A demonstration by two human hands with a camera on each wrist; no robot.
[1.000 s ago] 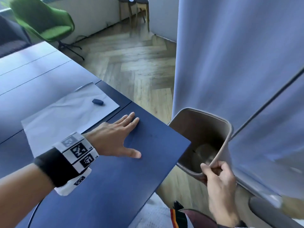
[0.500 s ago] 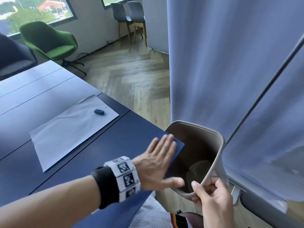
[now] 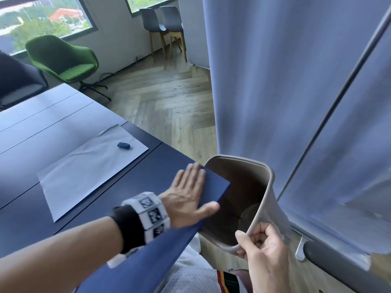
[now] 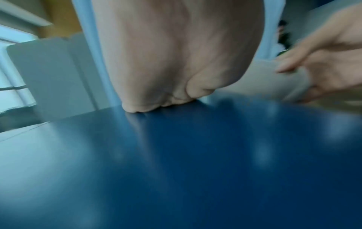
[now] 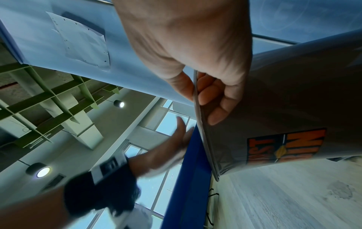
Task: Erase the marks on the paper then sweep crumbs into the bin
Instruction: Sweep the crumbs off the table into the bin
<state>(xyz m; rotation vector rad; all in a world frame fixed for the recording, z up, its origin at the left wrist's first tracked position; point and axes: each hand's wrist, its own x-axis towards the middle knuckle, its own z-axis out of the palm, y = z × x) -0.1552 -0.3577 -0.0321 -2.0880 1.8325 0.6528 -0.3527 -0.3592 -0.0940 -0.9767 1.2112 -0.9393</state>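
A: Start w/ your fingers. What's the right hand (image 3: 261, 248) doing?

B: Your R fingers (image 5: 213, 99) are curled tight over the rim of the bin (image 3: 267, 187), thumb on the outside. You hold the beige bin tipped, its mouth right up against the corner of the blue table (image 3: 148, 172), a bit lower than the top.

A: And the left hand (image 3: 186, 199)?

B: Flat. Your L fingers (image 3: 190, 176) are straight and side by side, palm down on the table, right at the corner next to the bin. Your thumb sticks out to the near edge. It holds nothing.

A: Crumbs?

B: Can't tell. Too small and too blurry by your hand.

A: Where's the paper (image 3: 84, 166)?

B: Back on the table, well apart from your L hand, lying flat. The small dark blue eraser (image 3: 123, 145) sits on its far end. No marks show on it from the head view.

A: What else is round you?

B: A black band and white tag cuff (image 3: 148, 214) on your L wrist. Gray-blue curtain (image 3: 275, 70) behind the bin. Wood floor (image 3: 165, 102), a green chair (image 3: 63, 58), two gray stools (image 3: 160, 22) by the window.
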